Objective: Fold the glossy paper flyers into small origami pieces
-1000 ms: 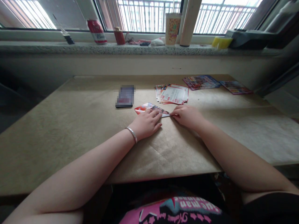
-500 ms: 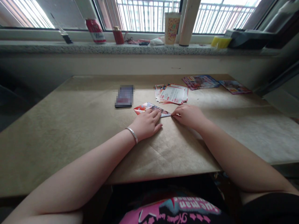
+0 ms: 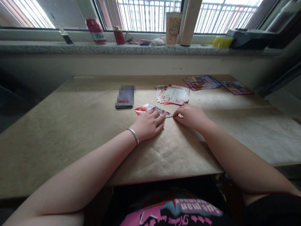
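Pinning folded glossy red-and-white printed paper (image 3: 142,108) under an open left hand (image 3: 148,125), pinching its pointed tip with the right hand (image 3: 191,116), on the beige-covered table (image 3: 82,131). Align edges, crease firmly tipward, avoid nudging white red-bordered cards (image 3: 175,95) just beyond.

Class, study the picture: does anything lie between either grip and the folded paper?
Nothing visible does. The left grip rests on the folded paper, and the right grip is right at its pointed end. The cards lie beyond, not between.
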Demonstrator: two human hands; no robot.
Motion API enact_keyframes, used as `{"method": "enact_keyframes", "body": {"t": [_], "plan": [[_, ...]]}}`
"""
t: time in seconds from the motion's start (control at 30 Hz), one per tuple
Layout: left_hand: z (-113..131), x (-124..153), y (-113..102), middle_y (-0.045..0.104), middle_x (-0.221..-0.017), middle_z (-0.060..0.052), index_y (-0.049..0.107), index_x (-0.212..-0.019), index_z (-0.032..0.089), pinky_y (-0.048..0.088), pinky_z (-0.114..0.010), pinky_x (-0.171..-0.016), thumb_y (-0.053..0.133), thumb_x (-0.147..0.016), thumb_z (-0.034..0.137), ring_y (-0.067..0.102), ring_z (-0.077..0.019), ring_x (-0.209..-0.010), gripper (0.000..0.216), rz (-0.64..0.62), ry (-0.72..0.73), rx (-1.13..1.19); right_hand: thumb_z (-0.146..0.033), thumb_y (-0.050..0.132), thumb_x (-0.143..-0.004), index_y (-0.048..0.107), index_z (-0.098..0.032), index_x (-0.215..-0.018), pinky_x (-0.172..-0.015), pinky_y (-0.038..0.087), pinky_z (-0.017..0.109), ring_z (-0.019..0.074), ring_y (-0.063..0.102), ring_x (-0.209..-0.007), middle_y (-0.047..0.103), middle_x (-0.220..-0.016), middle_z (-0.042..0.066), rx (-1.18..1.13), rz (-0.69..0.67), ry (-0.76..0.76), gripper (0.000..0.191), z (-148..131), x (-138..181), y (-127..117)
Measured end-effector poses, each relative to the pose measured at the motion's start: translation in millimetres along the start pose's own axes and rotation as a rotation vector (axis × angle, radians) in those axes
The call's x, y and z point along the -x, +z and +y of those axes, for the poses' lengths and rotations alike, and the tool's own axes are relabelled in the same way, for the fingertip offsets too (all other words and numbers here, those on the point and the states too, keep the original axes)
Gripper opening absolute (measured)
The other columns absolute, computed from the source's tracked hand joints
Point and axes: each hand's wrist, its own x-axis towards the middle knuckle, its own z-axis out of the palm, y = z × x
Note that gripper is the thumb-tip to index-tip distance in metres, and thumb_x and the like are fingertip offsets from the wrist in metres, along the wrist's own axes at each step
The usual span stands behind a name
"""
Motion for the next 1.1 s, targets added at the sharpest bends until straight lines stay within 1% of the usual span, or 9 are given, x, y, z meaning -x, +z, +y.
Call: {"method": "enact_keyframes", "body": {"t": [0.07, 0.2, 0.5, 0.63, 0.73, 0.83, 0.93, 1.1], "plan": [[-0.1, 0.2, 1.0, 0.054, -0.135, -0.013, 0.042, -0.146, 0.018, 0.037, -0.04, -0.104, 0.04, -0.098, 0.044, 0.05, -0.029, -0.119, 0.055, 0.004, 0.005, -0.009, -0.024, 0.056, -0.086, 0.078, -0.026, -0.095, -0.083, 0.047, 0.033, 0.0221, 0.064, -0.097, 0.075, -0.099, 0.004, -0.023, 0.013, 0.004, 0.023, 1.2, -1.0, 1.9], [-0.6, 0.2, 2.2, 0.054, -0.136, -0.013, 0.043, -0.146, 0.018, 0.038, -0.04, -0.104, 0.039, -0.098, 0.045, 0.051, -0.0291, -0.118, 0.055, 0.01, 0.011, -0.008, -0.022, 0.057, -0.085, 0.079, -0.027, -0.093, -0.085, 0.047, 0.033, 0.0218, 0.064, -0.096, 0.075, -0.097, 0.004, -0.064, -0.009, 0.01, 0.024, 6.2, -2.7, 3.6], [0.1, 0.6, 0.2, 0.055, -0.136, -0.012, 0.045, -0.144, 0.018, 0.037, -0.04, -0.104, 0.039, -0.098, 0.046, 0.051, -0.0286, -0.118, 0.054, 0.006, 0.004, -0.007, -0.024, 0.058, -0.084, 0.079, -0.027, -0.09, -0.083, 0.048, 0.032, 0.0215, 0.065, -0.095, 0.075, -0.098, 0.002, -0.073, -0.028, 0.012, 0.022, 15.2, -1.3, 0.0], [0.3, 0.7, 0.2, 0.054, -0.137, -0.012, 0.044, -0.145, 0.018, 0.036, -0.039, -0.105, 0.04, -0.098, 0.044, 0.05, -0.0281, -0.12, 0.053, 0.004, 0.007, -0.008, -0.023, 0.057, -0.083, 0.078, -0.027, -0.089, -0.079, 0.048, 0.032, 0.0217, 0.065, -0.094, 0.075, -0.098, 0.002, -0.054, -0.031, 0.018, 0.023, 19.4, 0.4, -1.2], [0.4, 0.7, 0.3, 0.054, -0.137, -0.012, 0.044, -0.145, 0.018, 0.036, -0.039, -0.105, 0.039, -0.099, 0.045, 0.049, -0.0279, -0.121, 0.053, 0.01, 0.013, -0.007, -0.021, 0.056, -0.084, 0.077, -0.025, -0.093, -0.079, 0.048, 0.032, 0.0212, 0.065, -0.094, 0.075, -0.099, 0.004, -0.065, 0.032, 0.032, 0.024, 17.6, 0.4, -1.7], [0.7, 0.6, -0.1, 0.054, -0.137, -0.013, 0.043, -0.145, 0.018, 0.036, -0.039, -0.105, 0.039, -0.099, 0.044, 0.05, -0.0276, -0.12, 0.053, 0.008, 0.014, -0.012, -0.02, 0.054, -0.084, 0.077, -0.024, -0.096, -0.085, 0.048, 0.031, 0.0197, 0.064, -0.093, 0.075, -0.1, 0.004, -0.088, 0.064, -0.028, 0.026, 12.3, -0.4, -0.6], [0.7, 0.4, -0.2, 0.054, -0.136, -0.013, 0.043, -0.145, 0.018, 0.036, -0.039, -0.105, 0.04, -0.099, 0.045, 0.05, -0.0281, -0.12, 0.054, -0.001, 0.008, -0.016, -0.02, 0.052, -0.086, 0.078, -0.025, -0.097, -0.088, 0.047, 0.033, 0.0211, 0.063, -0.096, 0.075, -0.099, 0.003, -0.044, 0.034, -0.096, 0.028, 7.5, -0.5, 0.7], [0.6, 0.0, 0.4, 0.054, -0.136, -0.013, 0.044, -0.145, 0.018, 0.035, -0.04, -0.105, 0.039, -0.099, 0.045, 0.05, -0.0288, -0.12, 0.054, -0.003, 0.009, -0.015, -0.02, 0.054, -0.083, 0.079, -0.025, -0.094, -0.09, 0.046, 0.033, 0.0227, 0.062, -0.1, 0.075, -0.099, 0.003, -0.025, -0.017, -0.03, 0.027, 6.0, 0.9, -1.6]]}}
